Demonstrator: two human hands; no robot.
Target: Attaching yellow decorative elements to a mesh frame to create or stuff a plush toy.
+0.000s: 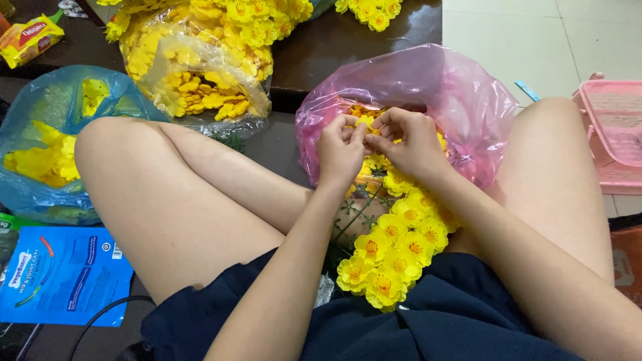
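My left hand and my right hand meet over the mouth of a pink plastic bag that holds yellow artificial flowers. Their fingertips pinch a small yellow flower piece between them. From under my hands a strand of assembled yellow flowers with orange centres and green stems runs down onto my lap, between my bare knees.
A blue plastic bag of yellow petals lies at the left. A clear bag of yellow flowers sits on a dark table at the top. A pink basket stands on the right, and a blue packet lies at the lower left.
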